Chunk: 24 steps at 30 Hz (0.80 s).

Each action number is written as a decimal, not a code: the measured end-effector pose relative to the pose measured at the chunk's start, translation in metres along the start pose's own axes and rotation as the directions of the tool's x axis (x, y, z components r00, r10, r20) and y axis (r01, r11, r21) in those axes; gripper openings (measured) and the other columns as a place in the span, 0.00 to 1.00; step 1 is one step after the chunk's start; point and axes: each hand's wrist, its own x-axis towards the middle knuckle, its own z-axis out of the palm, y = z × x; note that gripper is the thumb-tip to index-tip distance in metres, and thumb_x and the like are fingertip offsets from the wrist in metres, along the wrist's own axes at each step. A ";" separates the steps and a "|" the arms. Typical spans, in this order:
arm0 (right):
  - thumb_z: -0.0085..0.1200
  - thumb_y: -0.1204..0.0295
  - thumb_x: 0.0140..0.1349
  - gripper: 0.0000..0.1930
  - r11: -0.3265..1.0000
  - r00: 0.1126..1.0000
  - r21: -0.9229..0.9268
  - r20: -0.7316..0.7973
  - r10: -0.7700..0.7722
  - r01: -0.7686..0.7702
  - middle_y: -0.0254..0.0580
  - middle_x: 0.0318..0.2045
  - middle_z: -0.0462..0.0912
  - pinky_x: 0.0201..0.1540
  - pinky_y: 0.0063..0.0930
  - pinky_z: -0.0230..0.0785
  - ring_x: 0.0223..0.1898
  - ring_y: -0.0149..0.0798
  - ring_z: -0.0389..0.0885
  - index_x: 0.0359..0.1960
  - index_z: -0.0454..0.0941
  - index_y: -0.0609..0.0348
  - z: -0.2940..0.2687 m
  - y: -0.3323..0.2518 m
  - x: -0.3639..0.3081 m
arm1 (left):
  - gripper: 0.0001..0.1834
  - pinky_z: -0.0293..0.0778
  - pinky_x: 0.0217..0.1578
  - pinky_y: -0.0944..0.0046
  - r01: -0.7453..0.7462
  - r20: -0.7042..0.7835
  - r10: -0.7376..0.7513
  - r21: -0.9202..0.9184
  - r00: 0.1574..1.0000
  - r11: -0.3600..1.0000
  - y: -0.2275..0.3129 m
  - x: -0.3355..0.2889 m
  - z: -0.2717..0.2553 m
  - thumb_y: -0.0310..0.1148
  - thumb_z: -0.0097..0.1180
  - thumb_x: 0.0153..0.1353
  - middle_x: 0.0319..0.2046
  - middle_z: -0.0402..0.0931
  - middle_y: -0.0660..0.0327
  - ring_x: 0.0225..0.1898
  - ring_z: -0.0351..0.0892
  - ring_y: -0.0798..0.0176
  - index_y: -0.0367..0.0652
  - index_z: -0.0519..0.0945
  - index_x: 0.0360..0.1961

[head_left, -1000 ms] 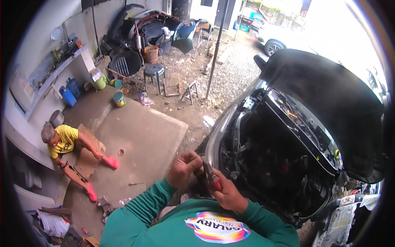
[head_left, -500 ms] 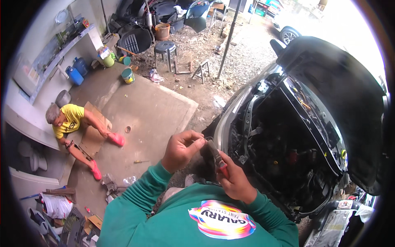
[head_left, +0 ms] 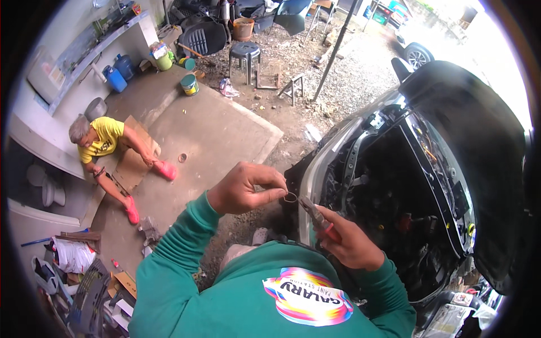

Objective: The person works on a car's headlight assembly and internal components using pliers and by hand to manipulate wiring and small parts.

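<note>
A thin bent wire is pinched between the thumb and forefinger of my left hand. Its curved end sticks out toward the pliers, which have metal jaws and red handles. My right hand is wrapped round those handles. The jaw tips point up and left, close to the wire's end; whether they touch it I cannot tell. Both hands are in front of my chest, beside the open engine bay of a car.
The raised black hood stands at the right. A seated person in a yellow shirt is on the concrete floor at the left. A metal pole, a dark stool and a green bucket are farther off. Loose parts lie at lower left.
My hands have moved apart. The pliers' jaws, earlier up against my left fingertips, now sit to their right and lower, with the wire's bent end showing between. The whole view has shifted slightly.
</note>
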 end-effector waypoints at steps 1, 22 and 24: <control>0.56 0.87 0.65 0.42 1.000 1.000 0.002 0.005 0.007 -0.007 0.46 0.50 0.82 0.59 0.30 0.74 0.49 0.39 0.82 0.83 0.62 0.53 -0.002 -0.002 0.000 | 0.04 0.84 0.48 0.61 0.006 -0.002 -0.006 -0.006 1.000 1.000 0.000 0.001 0.000 0.24 0.70 0.68 0.39 0.91 0.55 0.44 0.91 0.61 0.38 0.91 0.42; 0.58 0.86 0.63 0.45 0.977 0.990 -0.193 0.123 -0.064 0.087 0.47 0.44 0.77 0.50 0.39 0.76 0.44 0.50 0.81 0.83 0.62 0.49 -0.017 -0.018 0.020 | 0.05 0.81 0.41 0.62 0.045 0.092 -0.047 0.017 0.995 0.999 0.004 0.001 -0.002 0.27 0.70 0.66 0.34 0.89 0.58 0.35 0.87 0.66 0.36 0.89 0.40; 0.58 0.86 0.63 0.44 0.979 0.990 -0.175 0.110 -0.083 0.102 0.46 0.43 0.77 0.49 0.39 0.76 0.42 0.49 0.81 0.83 0.63 0.49 -0.017 -0.017 0.021 | 0.07 0.81 0.43 0.63 0.143 0.107 -0.132 -0.103 0.985 0.984 -0.001 -0.002 0.000 0.29 0.70 0.69 0.36 0.90 0.60 0.38 0.87 0.67 0.37 0.89 0.42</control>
